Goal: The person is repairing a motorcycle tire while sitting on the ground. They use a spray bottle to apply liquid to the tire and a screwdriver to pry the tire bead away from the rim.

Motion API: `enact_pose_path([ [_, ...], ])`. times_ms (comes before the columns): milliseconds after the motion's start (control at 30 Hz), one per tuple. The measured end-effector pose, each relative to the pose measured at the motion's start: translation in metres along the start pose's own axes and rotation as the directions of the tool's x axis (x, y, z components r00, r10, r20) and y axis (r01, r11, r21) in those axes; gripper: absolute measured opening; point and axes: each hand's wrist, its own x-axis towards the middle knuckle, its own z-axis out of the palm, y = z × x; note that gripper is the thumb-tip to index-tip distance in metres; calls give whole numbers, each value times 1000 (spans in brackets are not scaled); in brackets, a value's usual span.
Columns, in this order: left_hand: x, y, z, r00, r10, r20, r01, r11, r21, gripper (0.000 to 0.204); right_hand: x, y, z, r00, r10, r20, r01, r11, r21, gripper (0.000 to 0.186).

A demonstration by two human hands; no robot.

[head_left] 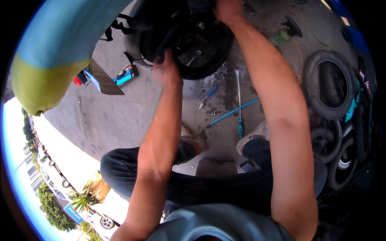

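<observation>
A scooter wheel with a black tyre [201, 73] stands in front of me in deep shadow at the top of the view. At its left side my left hand [166, 69] is closed round a dark strip-like piece by the tyre; what that piece is I cannot make out. Reaching farther forward, my right hand [229, 11] is at the wheel's upper right, against dark parts. Its fingers are hidden there. On the wet floor below the wheel lie a blue-handled screwdriver [211, 91], a long tyre lever with a teal handle [240, 127] and a blue hose [233, 113].
Several loose tyres [313, 86] are stacked at the right. A green spray bottle [282, 36] stands at the far right. Left of the wheel, a small tray of tools [126, 76] sits near a dark flap [105, 80]. A blue-and-yellow rounded cover [52, 68] overhangs the upper left.
</observation>
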Motion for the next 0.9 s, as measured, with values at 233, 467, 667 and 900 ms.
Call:
enact_pose_path([
  [233,-23,-9,-17,968,112,225,-125,991,43,40,-7,4,16,981,125,-146,-120,992,46,31],
  [467,-1,-12,-19,995,40,87,-32,995,-94,36,-80,-54,-5,861,202,-467,37,891,453,14],
  [667,3,-22,-10,973,198,122,-202,979,23,30,-72,-117,-11,808,-536,-243,507,844,-176,11],
  [900,-5,-10,-17,939,296,175,-327,925,193,39,-42,-113,-7,737,-672,64,652,683,-329,17],
])
